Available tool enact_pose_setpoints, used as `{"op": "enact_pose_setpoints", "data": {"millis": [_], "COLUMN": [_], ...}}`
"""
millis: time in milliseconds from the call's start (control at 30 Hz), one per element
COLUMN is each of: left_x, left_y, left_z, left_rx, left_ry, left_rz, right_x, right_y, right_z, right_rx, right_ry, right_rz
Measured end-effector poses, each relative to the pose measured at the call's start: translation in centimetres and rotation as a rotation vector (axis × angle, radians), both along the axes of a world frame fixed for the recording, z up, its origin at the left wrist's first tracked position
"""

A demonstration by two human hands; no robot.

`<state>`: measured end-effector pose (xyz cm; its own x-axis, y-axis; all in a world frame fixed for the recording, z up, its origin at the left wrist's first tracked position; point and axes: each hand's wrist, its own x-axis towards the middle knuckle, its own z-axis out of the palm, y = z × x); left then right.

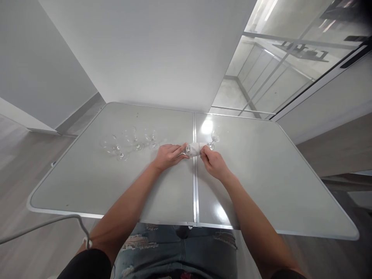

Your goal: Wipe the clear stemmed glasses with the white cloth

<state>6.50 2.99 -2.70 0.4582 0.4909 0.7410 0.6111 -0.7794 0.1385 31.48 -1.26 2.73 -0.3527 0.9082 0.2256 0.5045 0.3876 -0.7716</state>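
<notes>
Over the table's middle seam, a white cloth [195, 149] is bunched between my two hands. A small clear glass part [188, 148], seemingly of a stemmed glass, shows at the cloth's left end; the rest of it is covered. My left hand [171, 155] is closed around this left end, fingers pointing right. With bent fingers, my right hand [213, 161] pinches the cloth's right end. Just behind the right hand, a clear stemmed glass [215, 136] stands on the table. To the left of my left hand are several more clear stemmed glasses [139, 146].
The pale table [261, 186] has a metal rim and a metal seam [195, 186] across it. A white wall [151, 50] rises behind, with a glass-paned partition [261, 73] at the right. A grey cable [58, 219] crosses the lower left near my left arm.
</notes>
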Motion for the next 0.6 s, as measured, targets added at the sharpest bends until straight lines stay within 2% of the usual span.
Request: {"op": "enact_pose_setpoints", "data": {"millis": [100, 167, 233, 333, 433, 600], "left_x": [0.0, 0.0, 0.2, 0.7, 1.0, 0.8], "left_y": [-0.1, -0.2, -0.2, 0.0, 0.0, -0.3], "left_z": [0.1, 0.3, 0.4, 0.4, 0.4, 0.5], "left_rx": [0.024, 0.047, 0.042, 0.021, 0.037, 0.019], "left_ry": [0.021, 0.024, 0.017, -0.017, -0.055, -0.027], "left_rz": [-0.020, -0.049, -0.074, -0.068, -0.034, 0.013], "right_x": [0.5, 0.8, 1.2, 1.4, 1.0, 0.2], "right_y": [0.3, 0.4, 0.4, 0.2, -0.1, -0.2], "right_z": [0.7, 1.3, 1.7, 1.9, 1.5, 0.7], "right_rx": [-0.070, -0.191, -0.369, -0.543, -0.476, -0.146], "right_ry": [0.002, 0.130, 0.290, 0.535, 0.585, 0.233], "right_rz": [0.053, 0.113, 0.163, 0.134, 0.048, 0.010]}}
